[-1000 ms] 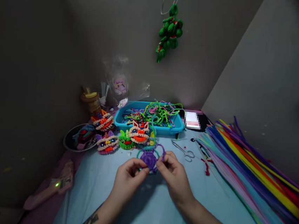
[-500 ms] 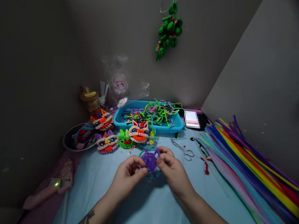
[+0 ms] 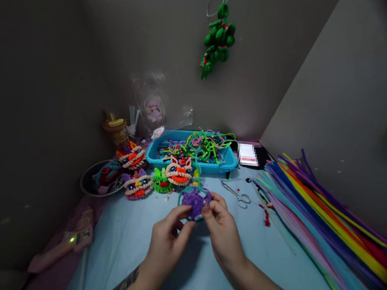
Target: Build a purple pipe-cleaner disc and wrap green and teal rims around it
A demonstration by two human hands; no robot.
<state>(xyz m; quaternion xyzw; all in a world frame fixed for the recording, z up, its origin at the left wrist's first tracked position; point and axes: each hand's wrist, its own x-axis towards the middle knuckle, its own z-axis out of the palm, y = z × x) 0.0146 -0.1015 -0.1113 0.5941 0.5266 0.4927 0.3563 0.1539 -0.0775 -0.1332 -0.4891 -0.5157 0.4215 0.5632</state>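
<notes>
Between my two hands is a small round pipe-cleaner piece (image 3: 194,203), with a coiled purple middle and a teal ring around it. My right hand (image 3: 223,221) pinches its right edge between thumb and fingers, where a purple loop shows. My left hand (image 3: 171,236) is at the lower left of the piece, index fingertip against the purple coil and thumb a little below; the fingers behind are hidden. Just beyond the hands sit fuzzy lion-head figures, an orange and cream one (image 3: 179,171), a purple and cream one (image 3: 138,185) and a green one (image 3: 162,181).
A blue tray (image 3: 191,165) of tangled pipe-cleaner scraps stands at the back. Scissors (image 3: 238,195) lie right of centre, near a long bundle of coloured pipe cleaners (image 3: 323,221). At left are a metal bowl (image 3: 88,189) and a pink glue gun (image 3: 78,234). A green ornament (image 3: 219,38) hangs above.
The round piece has shifted slightly up and left and turned, showing more of its teal ring. My left thumb has moved down, away from the purple coil.
</notes>
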